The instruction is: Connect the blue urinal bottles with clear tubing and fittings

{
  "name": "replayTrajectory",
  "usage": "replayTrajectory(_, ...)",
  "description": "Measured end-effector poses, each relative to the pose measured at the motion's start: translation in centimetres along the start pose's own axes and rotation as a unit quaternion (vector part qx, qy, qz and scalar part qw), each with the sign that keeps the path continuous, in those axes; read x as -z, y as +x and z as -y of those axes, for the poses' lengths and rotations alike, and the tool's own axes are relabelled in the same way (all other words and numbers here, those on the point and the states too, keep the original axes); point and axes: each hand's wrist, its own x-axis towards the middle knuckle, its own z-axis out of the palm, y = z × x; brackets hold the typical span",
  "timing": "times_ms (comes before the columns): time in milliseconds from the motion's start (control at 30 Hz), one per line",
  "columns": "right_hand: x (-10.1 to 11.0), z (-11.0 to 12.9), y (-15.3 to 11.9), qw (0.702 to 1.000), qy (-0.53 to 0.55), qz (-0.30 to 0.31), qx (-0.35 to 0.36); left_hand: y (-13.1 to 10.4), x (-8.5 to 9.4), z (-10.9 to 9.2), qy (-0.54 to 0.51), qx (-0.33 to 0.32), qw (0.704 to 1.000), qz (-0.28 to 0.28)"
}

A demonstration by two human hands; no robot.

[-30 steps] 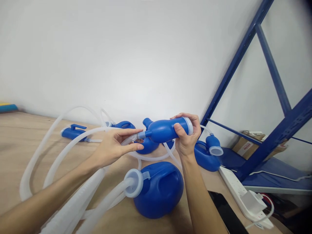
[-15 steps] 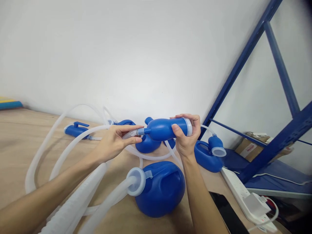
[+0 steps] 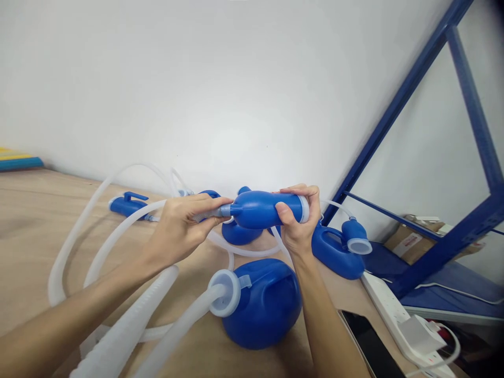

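Observation:
My right hand (image 3: 301,223) grips a blue plastic urinal funnel (image 3: 262,210) near its white-rimmed wide end, holding it level above the table. Its narrow spout points left. My left hand (image 3: 187,226) pinches a clear tube (image 3: 207,214) whose end sits at that spout; the fingers partly hide the joint, so I cannot tell how far it is pushed on. Below lies a blue urine bottle (image 3: 263,304) with a white cap (image 3: 226,293) and a tube running from the cap. Another blue bottle (image 3: 242,233) stands behind, partly hidden by the funnel.
On the left lies another blue funnel (image 3: 128,206) with a tube. To the right are a blue bottle (image 3: 334,254) with a funnel (image 3: 356,236), a phone (image 3: 370,341) and a power strip (image 3: 388,304). A blue metal rack (image 3: 397,100) rises beyond. Tubes loop across the table (image 3: 23,236).
My left hand has shifted right, with its fingers closer to the spout and the tube. The funnel stays in my right hand at almost the same place. The view has turned slightly left.

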Motion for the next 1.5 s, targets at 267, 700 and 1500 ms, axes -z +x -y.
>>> replayTrajectory(267,-0.4,0.8,0.0,1.0,0.008,0.012,-0.005,-0.3,0.5,0.4,0.19,-0.234,0.952,-0.054)
replayTrajectory(700,0.5,0.6,0.4,0.999,0.01,0.01,0.033,-0.6,-0.7,1.6,0.152,-0.127,0.98,-0.012)
replayTrajectory(1500,-0.1,-0.2,-0.5,1.0,-0.01,0.021,-0.016,0.2,0.9,0.8,0.194,-0.219,0.955,0.054)
